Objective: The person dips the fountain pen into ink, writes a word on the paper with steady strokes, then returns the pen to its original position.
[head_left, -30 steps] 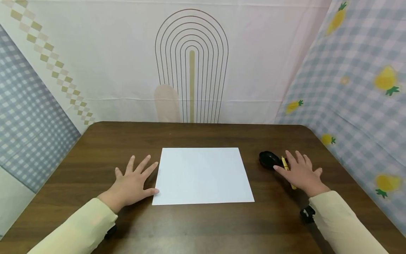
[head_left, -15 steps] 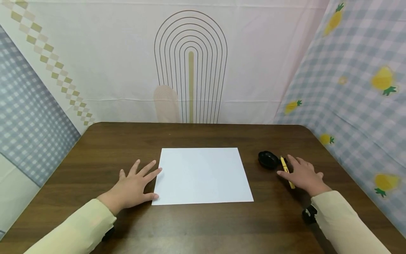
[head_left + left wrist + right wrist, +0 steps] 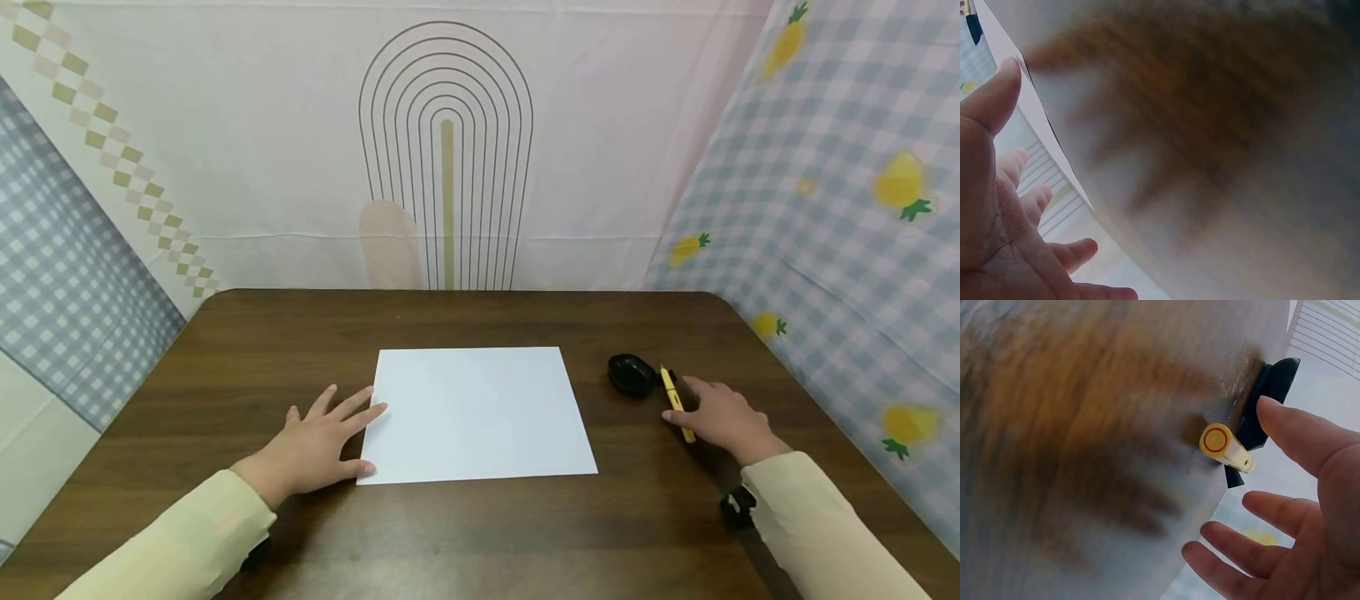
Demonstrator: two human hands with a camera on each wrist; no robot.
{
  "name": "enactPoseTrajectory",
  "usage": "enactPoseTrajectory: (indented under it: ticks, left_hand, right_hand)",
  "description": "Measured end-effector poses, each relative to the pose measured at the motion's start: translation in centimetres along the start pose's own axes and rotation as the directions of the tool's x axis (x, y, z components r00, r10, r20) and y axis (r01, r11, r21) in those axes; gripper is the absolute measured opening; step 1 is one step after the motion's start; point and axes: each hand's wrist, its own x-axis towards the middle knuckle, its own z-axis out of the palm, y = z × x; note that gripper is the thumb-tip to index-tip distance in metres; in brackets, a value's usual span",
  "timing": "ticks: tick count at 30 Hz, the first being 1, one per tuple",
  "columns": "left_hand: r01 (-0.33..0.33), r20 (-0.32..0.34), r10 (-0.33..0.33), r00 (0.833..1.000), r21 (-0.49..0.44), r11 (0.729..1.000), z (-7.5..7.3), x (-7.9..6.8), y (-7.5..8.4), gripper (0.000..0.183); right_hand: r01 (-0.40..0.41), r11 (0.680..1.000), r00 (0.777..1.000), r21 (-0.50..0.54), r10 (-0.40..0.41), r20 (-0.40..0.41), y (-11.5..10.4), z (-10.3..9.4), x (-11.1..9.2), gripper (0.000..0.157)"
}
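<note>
A white sheet of paper (image 3: 480, 417) lies in the middle of the brown table. My left hand (image 3: 307, 450) is at its left edge, fingers spread, with thumb and index fingertip over the paper; the left wrist view shows the thumb right at the sheet's edge. At the right, a slim yellow pen (image 3: 675, 400) lies slanted, its round end (image 3: 1215, 440) facing the right wrist camera. Over it reaches my right hand (image 3: 727, 421), thumb on one side, fingers on the other, with a gap around the pen. Just left of the pen sits a black oval object (image 3: 632, 375).
The wooden table (image 3: 480, 533) has rounded far corners. Behind it hangs a white cloth (image 3: 615, 150) with printed arches. Checked cloth (image 3: 847, 250) with yellow fruit prints borders the right side, and blue checked cloth (image 3: 67, 250) the left.
My left hand has shifted slightly right, bringing its fingertips over the paper's edge. My right hand has lowered and drawn its fingers closer together beside the pen. Pen and paper stay in place.
</note>
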Motion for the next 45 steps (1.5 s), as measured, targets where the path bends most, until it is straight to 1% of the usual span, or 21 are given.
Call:
enactPoseTrajectory:
  ticks: [4, 8, 11, 15, 19, 24, 30, 36, 45]
  left_hand:
    - [-0.013, 0.027, 0.014, 1.0, -0.023, 1.0, -0.02, 0.07, 0.16, 0.077]
    - [-0.024, 0.038, 0.026, 0.999, -0.032, 0.999, -0.05, 0.02, 0.27, 0.075]
    - [-0.016, 0.054, 0.018, 0.998, -0.036, 0.999, -0.11, 0.01, 0.31, 0.073]
    - [0.007, 0.093, -0.002, 0.996, -0.048, 0.999, -0.18, 0.03, 0.38, 0.069]
    - [0.011, 0.116, -0.004, 0.993, -0.057, 0.998, -0.18, 0.02, 0.41, 0.065]
    - [0.01, 0.124, -0.002, 0.992, -0.062, 0.998, -0.14, 0.05, 0.4, 0.064]
    - [0.008, 0.124, 0.0, 0.992, -0.063, 0.998, -0.12, 0.09, 0.38, 0.064]
    - [0.005, 0.124, 0.003, 0.992, -0.068, 0.998, -0.09, 0.11, 0.35, 0.063]
    - [0.002, 0.124, 0.006, 0.992, -0.065, 0.998, -0.06, 0.16, 0.29, 0.063]
  right_hand:
    - [0.022, 1.0, 1.0, -0.009, -0.022, -0.002, 0.12, 0.04, -0.02, 0.089]
    - [0.034, 0.999, 0.999, 0.001, -0.034, -0.003, 0.05, 0.02, -0.05, 0.084]
    - [0.03, 0.999, 1.0, 0.013, -0.03, 0.002, -0.11, -0.14, -0.06, 0.08]
    - [0.021, 0.999, 1.0, 0.033, -0.021, 0.016, -0.27, -0.2, -0.06, 0.073]
    - [0.01, 0.999, 1.0, 0.045, -0.011, 0.022, -0.25, -0.19, -0.04, 0.067]
    - [0.013, 0.998, 1.0, 0.067, -0.015, 0.023, -0.24, -0.12, -0.04, 0.062]
    - [0.022, 0.992, 0.999, 0.124, -0.028, 0.044, -0.18, -0.25, 0.06, 0.059]
    - [-0.001, 0.984, 0.998, 0.18, -0.011, 0.064, 0.06, -0.19, 0.14, 0.057]
    - [-0.03, 0.968, 0.997, 0.251, 0.01, 0.078, 0.48, 0.17, 0.26, 0.048]
